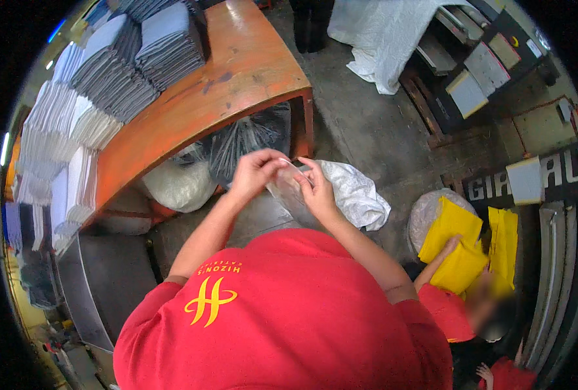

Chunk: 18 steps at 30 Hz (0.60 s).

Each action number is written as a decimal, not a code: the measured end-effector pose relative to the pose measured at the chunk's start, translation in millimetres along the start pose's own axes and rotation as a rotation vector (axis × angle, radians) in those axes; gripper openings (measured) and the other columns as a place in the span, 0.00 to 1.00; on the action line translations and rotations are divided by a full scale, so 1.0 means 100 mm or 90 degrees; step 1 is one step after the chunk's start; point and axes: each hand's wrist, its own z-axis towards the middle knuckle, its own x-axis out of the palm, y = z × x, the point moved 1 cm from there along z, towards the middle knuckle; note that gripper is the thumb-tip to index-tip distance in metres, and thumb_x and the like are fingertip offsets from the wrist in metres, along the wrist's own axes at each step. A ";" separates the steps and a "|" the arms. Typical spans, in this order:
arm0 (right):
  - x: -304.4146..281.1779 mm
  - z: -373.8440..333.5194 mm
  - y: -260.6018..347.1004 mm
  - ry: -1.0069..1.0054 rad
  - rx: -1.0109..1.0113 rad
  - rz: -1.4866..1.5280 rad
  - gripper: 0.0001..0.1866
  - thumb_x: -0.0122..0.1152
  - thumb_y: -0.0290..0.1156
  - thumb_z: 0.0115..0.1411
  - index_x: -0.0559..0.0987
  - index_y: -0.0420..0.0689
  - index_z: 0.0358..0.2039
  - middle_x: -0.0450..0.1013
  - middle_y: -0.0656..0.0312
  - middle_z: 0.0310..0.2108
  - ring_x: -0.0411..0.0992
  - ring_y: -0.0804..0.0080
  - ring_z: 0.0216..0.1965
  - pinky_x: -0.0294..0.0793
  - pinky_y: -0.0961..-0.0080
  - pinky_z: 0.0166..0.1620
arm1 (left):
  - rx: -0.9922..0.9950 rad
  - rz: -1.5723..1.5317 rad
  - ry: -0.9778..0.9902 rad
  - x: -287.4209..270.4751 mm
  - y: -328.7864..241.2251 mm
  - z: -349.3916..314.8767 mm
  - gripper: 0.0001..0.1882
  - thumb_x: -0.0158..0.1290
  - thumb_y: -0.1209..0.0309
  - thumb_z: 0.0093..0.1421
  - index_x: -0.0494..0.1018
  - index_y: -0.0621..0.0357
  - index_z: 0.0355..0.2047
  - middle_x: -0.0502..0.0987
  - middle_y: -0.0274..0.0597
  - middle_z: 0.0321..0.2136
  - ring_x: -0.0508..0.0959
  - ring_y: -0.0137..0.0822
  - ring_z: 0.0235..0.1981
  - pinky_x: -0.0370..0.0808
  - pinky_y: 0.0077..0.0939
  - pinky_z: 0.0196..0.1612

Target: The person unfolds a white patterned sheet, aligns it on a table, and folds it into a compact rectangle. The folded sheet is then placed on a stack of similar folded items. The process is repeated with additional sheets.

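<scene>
In front of my body, a clear plastic bag (285, 194) hangs between my hands. Its upper edge is pinched by my left hand (257, 173), thumb against fingers. On the other side, my right hand (319, 188) grips the same edge with thumb and fingers. The bag is see-through, so its lower outline is hard to make out. Beyond my right hand a white woven sack (360, 195) lies crumpled on the floor.
An orange table (253, 55) at upper left bears stacks of folded grey cloths (116, 68) and white cloths (48, 133). Filled dark plastic bags (250, 143) sit beneath it. At right, a co-worker in red holds folded yellow cloth (455, 240).
</scene>
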 end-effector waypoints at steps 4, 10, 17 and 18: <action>-0.13 -0.03 -0.30 0.016 -0.021 -0.077 0.18 0.49 0.27 0.62 0.68 0.49 0.53 0.75 0.47 0.41 0.72 0.43 0.43 0.72 0.55 0.41 | 0.196 0.051 -0.093 -0.37 -0.72 0.00 0.04 0.55 0.75 0.57 0.79 0.62 0.32 0.79 0.34 0.28 0.75 0.24 0.32 0.73 0.20 0.37; -0.38 -0.14 -1.16 -0.077 0.059 -0.129 0.21 0.48 0.21 0.59 0.68 0.54 0.53 0.74 0.47 0.42 0.72 0.44 0.44 0.72 0.57 0.43 | 0.360 0.186 -0.239 -1.17 -1.83 -0.03 0.07 0.53 0.72 0.59 0.78 0.62 0.36 0.78 0.36 0.35 0.74 0.27 0.38 0.69 0.20 0.44; -0.80 -0.36 -1.83 -0.033 0.232 -0.145 0.23 0.47 0.13 0.55 0.68 0.39 0.52 0.74 0.51 0.47 0.73 0.62 0.51 0.69 0.73 0.51 | 0.434 0.219 -0.448 -2.35 -2.76 0.10 0.20 0.54 0.60 0.62 0.75 0.62 0.48 0.77 0.42 0.45 0.74 0.31 0.48 0.66 0.22 0.55; -0.82 -0.36 -1.84 -0.056 0.182 -0.076 0.19 0.49 0.15 0.56 0.71 0.39 0.50 0.76 0.54 0.44 0.74 0.66 0.47 0.70 0.75 0.49 | 0.414 0.230 -0.451 -2.56 -2.85 0.11 0.21 0.53 0.59 0.62 0.74 0.61 0.49 0.76 0.42 0.46 0.73 0.32 0.50 0.65 0.24 0.56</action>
